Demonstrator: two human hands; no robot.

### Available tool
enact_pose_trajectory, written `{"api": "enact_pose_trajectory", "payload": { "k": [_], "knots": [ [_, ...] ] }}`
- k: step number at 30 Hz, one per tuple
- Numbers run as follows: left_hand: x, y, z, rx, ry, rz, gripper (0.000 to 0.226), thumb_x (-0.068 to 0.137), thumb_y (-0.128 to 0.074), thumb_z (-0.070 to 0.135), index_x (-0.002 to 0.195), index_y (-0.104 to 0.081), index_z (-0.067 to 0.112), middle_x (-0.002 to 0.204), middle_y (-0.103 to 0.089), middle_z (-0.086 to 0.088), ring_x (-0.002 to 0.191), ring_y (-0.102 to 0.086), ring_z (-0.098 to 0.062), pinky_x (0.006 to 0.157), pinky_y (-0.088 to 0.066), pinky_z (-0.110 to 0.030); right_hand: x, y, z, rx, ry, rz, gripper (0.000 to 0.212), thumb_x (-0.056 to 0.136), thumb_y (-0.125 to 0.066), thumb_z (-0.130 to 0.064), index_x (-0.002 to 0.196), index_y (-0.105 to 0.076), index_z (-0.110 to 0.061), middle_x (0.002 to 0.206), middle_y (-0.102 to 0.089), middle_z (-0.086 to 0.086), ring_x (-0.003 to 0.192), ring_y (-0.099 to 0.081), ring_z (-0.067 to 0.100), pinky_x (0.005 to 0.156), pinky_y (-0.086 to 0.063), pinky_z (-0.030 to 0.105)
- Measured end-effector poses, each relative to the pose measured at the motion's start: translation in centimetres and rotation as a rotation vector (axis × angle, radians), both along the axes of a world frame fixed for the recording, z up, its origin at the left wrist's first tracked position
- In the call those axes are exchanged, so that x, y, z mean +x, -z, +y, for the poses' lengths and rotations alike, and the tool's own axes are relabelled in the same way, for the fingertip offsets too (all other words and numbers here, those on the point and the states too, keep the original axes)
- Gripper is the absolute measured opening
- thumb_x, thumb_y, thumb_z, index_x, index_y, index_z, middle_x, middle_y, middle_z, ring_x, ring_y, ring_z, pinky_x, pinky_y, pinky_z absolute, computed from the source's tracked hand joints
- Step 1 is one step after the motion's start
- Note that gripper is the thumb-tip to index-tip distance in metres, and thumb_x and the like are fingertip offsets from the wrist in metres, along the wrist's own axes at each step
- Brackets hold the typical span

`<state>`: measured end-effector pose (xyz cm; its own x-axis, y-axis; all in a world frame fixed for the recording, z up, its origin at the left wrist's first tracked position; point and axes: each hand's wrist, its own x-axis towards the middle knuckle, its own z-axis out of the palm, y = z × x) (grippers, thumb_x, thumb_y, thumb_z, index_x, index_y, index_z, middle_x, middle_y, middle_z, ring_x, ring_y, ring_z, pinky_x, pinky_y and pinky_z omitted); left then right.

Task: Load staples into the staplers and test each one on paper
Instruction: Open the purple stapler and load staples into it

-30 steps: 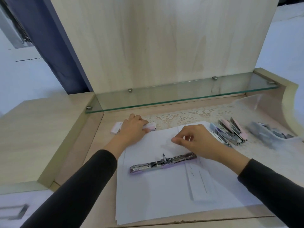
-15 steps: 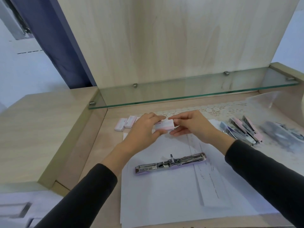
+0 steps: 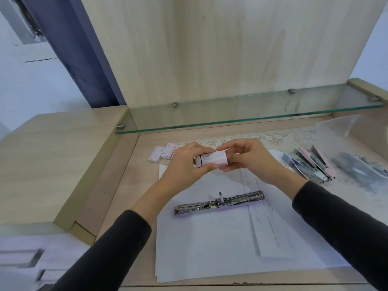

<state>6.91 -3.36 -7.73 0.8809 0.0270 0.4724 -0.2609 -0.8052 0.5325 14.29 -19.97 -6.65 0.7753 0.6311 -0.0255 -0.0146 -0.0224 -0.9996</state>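
A small pink-and-white staple box (image 3: pixel 214 160) is held in the air above the paper between both hands. My left hand (image 3: pixel 184 164) grips its left end, where a flap or inner tray sticks out. My right hand (image 3: pixel 249 158) pinches its right end. Below them a lilac stapler (image 3: pixel 220 203) lies swung fully open and flat on a stack of white paper sheets (image 3: pixel 210 244). A narrow paper strip (image 3: pixel 268 229) with rows of staple marks lies on the stack's right side.
Two more staple boxes (image 3: pixel 162 153) lie at the back left of the desk. Several pastel staplers (image 3: pixel 310 164) are piled at the right on a lace mat, beside a clear plastic bag (image 3: pixel 361 169). A glass shelf (image 3: pixel 241 118) overhangs the back.
My left hand lifted a staple box off the desk at the back. My right hand rose from the paper to meet it, and both now hold the box in the air.
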Motion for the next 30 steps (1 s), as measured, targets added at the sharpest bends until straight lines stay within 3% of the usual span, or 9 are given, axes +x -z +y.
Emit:
{"api": "enact_pose_trajectory", "payload": {
  "k": [4,8,11,16,22,26,30],
  "knots": [
    [-0.3,0.5,0.0,-0.063,-0.014,0.028,0.039,0.068,-0.080,0.019,0.105,-0.069,0.010,0.094,-0.064,-0.004,0.084,-0.056,-0.012,0.072,-0.045,-0.012,-0.1,-0.1,-0.7,-0.271,-0.058,-0.273,0.036,0.069,-0.070,0.005,0.096,-0.067,-0.018,0.080,-0.071,0.007,0.073,-0.068,0.015,0.080,-0.055,0.027],
    [-0.6,0.8,-0.1,-0.120,0.013,0.064,0.043,0.065,-0.081,0.014,0.106,-0.068,0.007,0.093,-0.058,0.002,0.085,-0.055,-0.006,0.079,-0.048,-0.011,-0.8,0.0,-0.2,-0.409,-0.011,-0.558,0.036,0.060,-0.082,-0.007,0.091,-0.068,-0.016,0.079,-0.063,-0.012,0.059,-0.060,0.001,0.070,-0.054,0.017],
    [-0.9,0.8,-0.1,-0.218,-0.029,0.086,0.038,0.070,-0.077,0.009,0.106,-0.068,0.008,0.095,-0.057,0.000,0.083,-0.056,0.002,0.075,-0.047,-0.006,-0.7,0.4,0.0,-0.426,0.005,-0.692,0.033,0.062,-0.081,-0.008,0.092,-0.069,-0.015,0.081,-0.061,-0.008,0.060,-0.059,0.004,0.064,-0.050,0.013],
    [-1.0,1.3,0.7,-0.265,-0.113,0.110,0.032,0.070,-0.076,0.004,0.101,-0.069,0.010,0.097,-0.062,-0.004,0.070,-0.057,0.012,0.071,-0.043,-0.003,-0.4,0.9,-0.3,-0.473,0.009,-0.749,0.040,0.065,-0.079,-0.012,0.103,-0.069,-0.017,0.075,-0.057,-0.009,0.065,-0.061,0.017,0.078,-0.051,0.027],
    [-1.3,2.1,1.0,-0.255,-0.124,0.143,0.022,0.079,-0.066,-0.003,0.098,-0.069,0.007,0.095,-0.065,-0.005,0.074,-0.056,0.012,0.069,-0.043,-0.002,-0.1,1.4,-0.2,-0.493,0.018,-0.779,0.035,0.066,-0.075,-0.004,0.100,-0.070,-0.012,0.081,-0.060,0.001,0.068,-0.059,0.018,0.084,-0.050,0.037],
    [-1.6,2.3,1.2,-0.307,-0.111,0.175,0.023,0.081,-0.060,-0.006,0.091,-0.068,0.014,0.092,-0.065,0.000,0.076,-0.056,0.007,0.069,-0.047,-0.006,-0.3,1.7,-0.1,-0.484,0.017,-0.763,0.034,0.065,-0.075,-0.004,0.098,-0.070,-0.011,0.082,-0.058,-0.005,0.065,-0.054,0.006,0.090,-0.044,0.033],
    [-1.9,2.4,1.6,-0.198,-0.053,0.171,0.024,0.079,-0.057,-0.012,0.085,-0.070,0.007,0.088,-0.065,-0.004,0.078,-0.058,-0.004,0.071,-0.047,-0.007,-0.4,2.0,0.0,-0.499,0.000,-0.760,0.034,0.066,-0.075,-0.005,0.099,-0.070,-0.011,0.085,-0.060,-0.003,0.064,-0.045,-0.007,0.078,-0.040,0.021]
  ]
}}
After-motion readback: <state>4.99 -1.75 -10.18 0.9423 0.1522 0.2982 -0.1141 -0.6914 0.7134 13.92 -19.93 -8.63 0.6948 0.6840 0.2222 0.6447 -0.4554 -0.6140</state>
